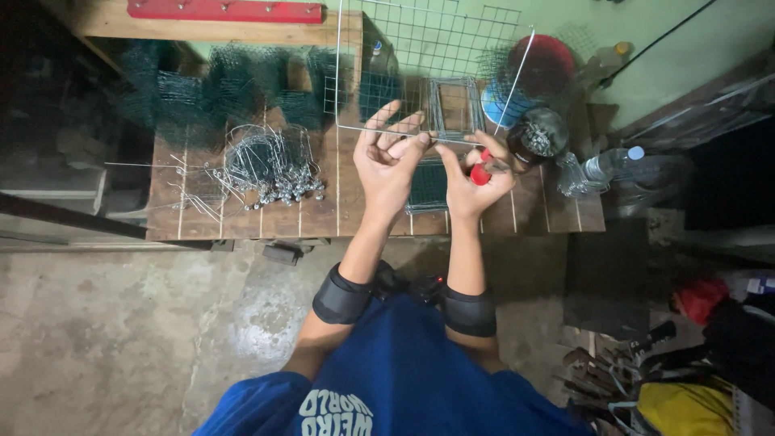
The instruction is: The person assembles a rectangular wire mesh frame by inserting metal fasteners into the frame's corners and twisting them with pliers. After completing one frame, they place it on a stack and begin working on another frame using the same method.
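Hands at work over a low slatted wooden bench (242, 218), seen from above. Left hand (387, 161) open, fingers spread, fingertips pinching the lower edge wire of a white wire-grid panel (428, 48) standing upright at the bench's back. Right hand (476, 178) clenched around red-handled pliers (479, 173), touching the same edge wire just beside the left fingertips. Small folded wire-mesh frame (452, 105) behind the hands, inside the panel's corner. Heap of bent silvery wire pieces (270, 169) to the left on the bench, well apart from the hands. Dark green netting (210, 89) bundled behind the heap. Round dark tin of small metal clips (537, 133) near the right hand. Clear plastic bottle (613, 165) lying further right. Black bands on both forearms, blue shirt below.
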